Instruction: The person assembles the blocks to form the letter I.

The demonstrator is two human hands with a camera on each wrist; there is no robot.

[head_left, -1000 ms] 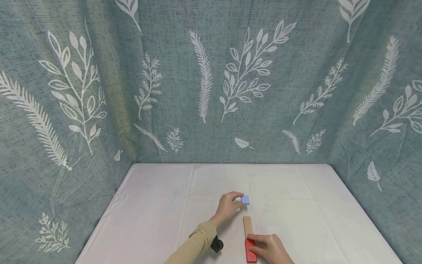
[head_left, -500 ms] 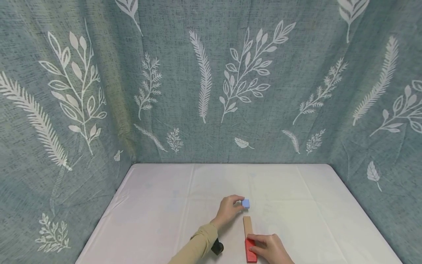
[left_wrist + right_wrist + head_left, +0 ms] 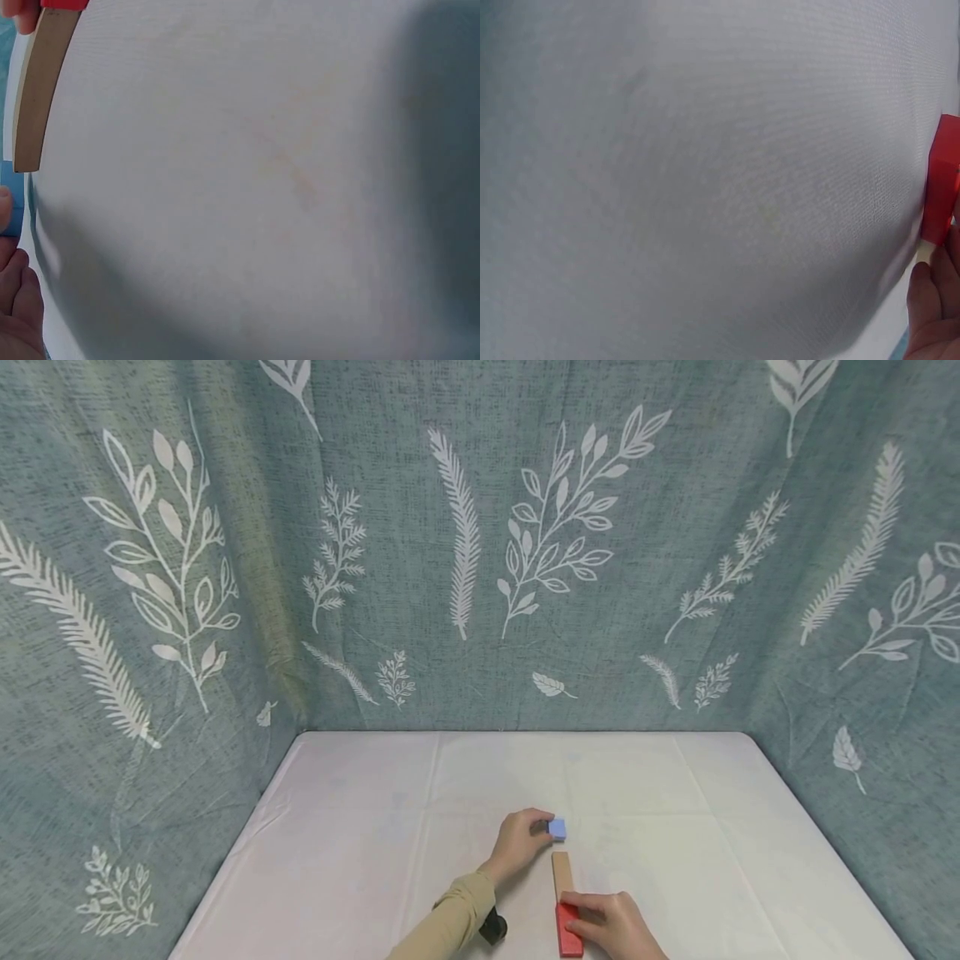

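Note:
My left hand [image 3: 517, 842] pinches a small blue block [image 3: 557, 830] between thumb and fingers, just beyond the far end of a plain wooden block [image 3: 562, 870]. The left wrist view shows the blue block [image 3: 13, 210] close to the end of the wooden block [image 3: 41, 97]. Nearer to me, a red block [image 3: 568, 935] lies in line with the wooden one, end to end. My right hand [image 3: 617, 922] grips the red block from the right, fingertips at the joint with the wooden block. Its side shows as a red block [image 3: 941, 187] in the right wrist view.
A white cloth-covered table [image 3: 360, 810] lies under everything. Behind and at both sides hangs a green-grey curtain [image 3: 405, 527] with white leaf prints. A black wrist camera [image 3: 493, 927] sits under my left sleeve [image 3: 450, 914].
My left hand has drawn the blue block towards me, narrowing the gap to the wooden block. The right hand, red block and wooden block have stayed in place.

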